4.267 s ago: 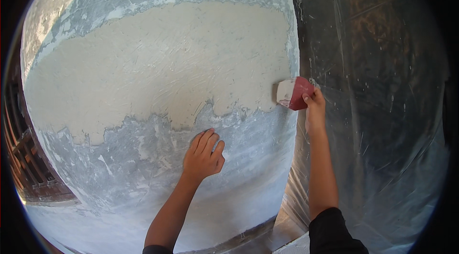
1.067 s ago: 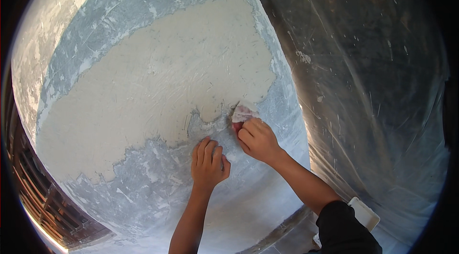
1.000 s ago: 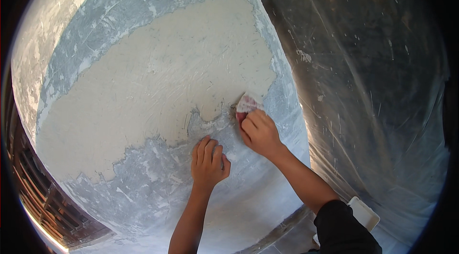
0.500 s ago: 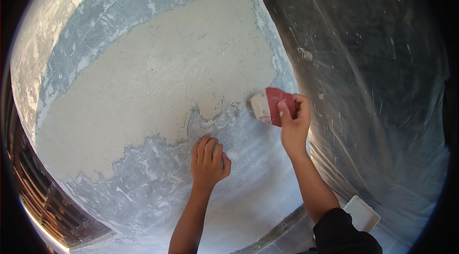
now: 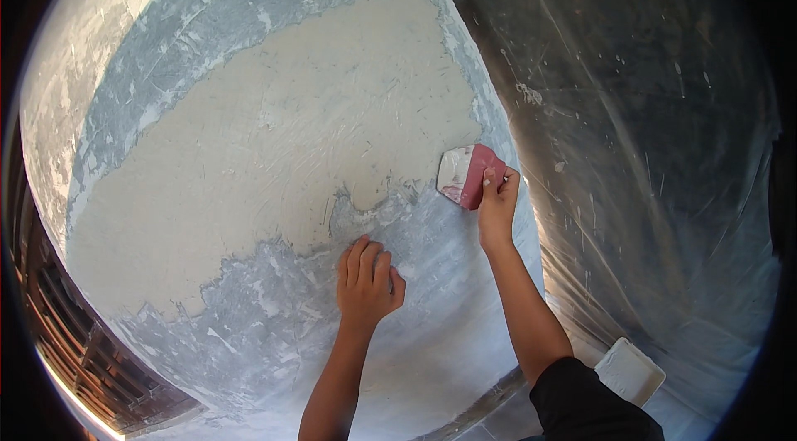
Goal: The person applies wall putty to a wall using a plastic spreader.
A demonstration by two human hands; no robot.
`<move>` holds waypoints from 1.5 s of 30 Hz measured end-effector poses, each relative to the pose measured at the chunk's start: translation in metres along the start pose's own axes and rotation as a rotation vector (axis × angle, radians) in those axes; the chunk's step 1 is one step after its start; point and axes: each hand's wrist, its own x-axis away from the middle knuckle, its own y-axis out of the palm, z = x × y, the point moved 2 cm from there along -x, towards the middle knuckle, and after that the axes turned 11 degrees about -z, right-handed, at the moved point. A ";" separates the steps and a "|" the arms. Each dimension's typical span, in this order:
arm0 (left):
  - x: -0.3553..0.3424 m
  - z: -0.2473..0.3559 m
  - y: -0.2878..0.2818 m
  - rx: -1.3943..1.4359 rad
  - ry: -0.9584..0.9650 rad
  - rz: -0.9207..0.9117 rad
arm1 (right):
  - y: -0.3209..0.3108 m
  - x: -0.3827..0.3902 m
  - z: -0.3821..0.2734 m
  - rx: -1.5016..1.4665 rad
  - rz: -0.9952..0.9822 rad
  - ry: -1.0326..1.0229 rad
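Pinched between the thumb and fingers of my right hand (image 5: 498, 202) is a small red putty spreader (image 5: 483, 177). Its left part is coated with pale putty, and that edge lies against the wall (image 5: 290, 320). A broad cream putty patch (image 5: 274, 117) covers the wall's middle, with a ragged lower border just left of the spreader. Below that border my left hand (image 5: 368, 281) rests on the grey, streaky surface. Its fingers are loosely bent and slightly apart, and no object shows in them; the palm is hidden.
Clear plastic sheeting (image 5: 631, 159), spattered with white, hangs along the right side of the wall. A white tray (image 5: 633, 370) sits low at the right, behind my sleeve. Brown slatted woodwork (image 5: 70, 333) borders the lower left.
My right hand has moved a little left and up, bringing the spreader against the wall at the patch's edge. The left hand keeps nearly the same place on the wall.
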 end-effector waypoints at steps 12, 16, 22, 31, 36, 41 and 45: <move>0.000 0.000 0.001 0.002 0.006 -0.008 | 0.003 0.011 0.000 -0.036 0.097 -0.032; 0.001 0.000 0.000 0.005 0.008 0.014 | 0.018 0.007 -0.003 0.157 0.046 -0.047; -0.001 0.002 0.001 -0.011 0.006 -0.008 | -0.028 0.003 0.026 -0.106 0.260 -0.082; 0.001 0.000 0.000 -0.011 0.006 -0.008 | -0.038 -0.003 0.023 0.053 0.230 -0.039; 0.000 0.000 0.000 0.000 0.008 -0.008 | -0.004 -0.006 -0.003 0.159 0.057 -0.107; 0.000 0.000 -0.001 0.005 0.004 0.011 | -0.030 -0.012 0.015 0.214 0.192 -0.063; 0.000 0.000 0.001 -0.001 -0.003 -0.013 | -0.024 -0.002 0.003 0.037 0.239 -0.018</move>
